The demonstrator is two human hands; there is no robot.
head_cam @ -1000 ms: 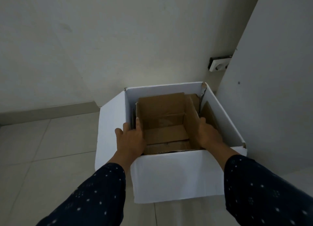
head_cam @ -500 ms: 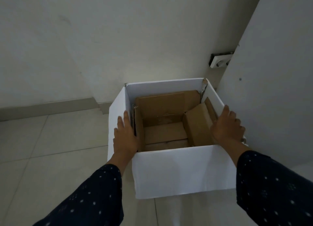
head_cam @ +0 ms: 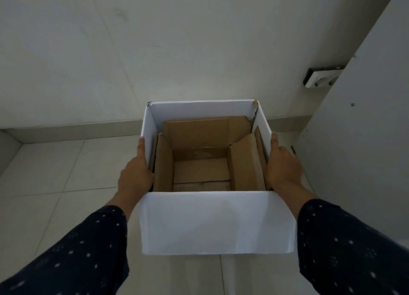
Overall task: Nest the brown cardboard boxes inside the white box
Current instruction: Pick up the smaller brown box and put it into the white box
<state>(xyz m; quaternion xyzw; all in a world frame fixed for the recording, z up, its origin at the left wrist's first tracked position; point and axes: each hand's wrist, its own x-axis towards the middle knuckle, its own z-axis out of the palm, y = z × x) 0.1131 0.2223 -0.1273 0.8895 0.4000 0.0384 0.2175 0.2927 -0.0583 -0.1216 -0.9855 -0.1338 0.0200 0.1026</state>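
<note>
The white box (head_cam: pixel 217 224) is in the middle of the view, open at the top. Brown cardboard boxes (head_cam: pixel 201 168) sit nested inside it, their flaps standing against the white walls. My left hand (head_cam: pixel 135 175) presses flat on the outside of the left wall, thumb at the rim. On the outside of the right wall my right hand (head_cam: pixel 281 166) does the same. The box is clamped between both palms; I cannot tell whether it rests on the floor.
Pale tiled floor (head_cam: pixel 44 184) spreads to the left and below. A wall with a skirting board runs behind the box. A white panel (head_cam: pixel 358 140) stands close on the right, with a wall socket (head_cam: pixel 321 79) beside it.
Both hands left the brown box inside and moved to the outer side walls of the white box. The box now appears squarer to me and nearer.
</note>
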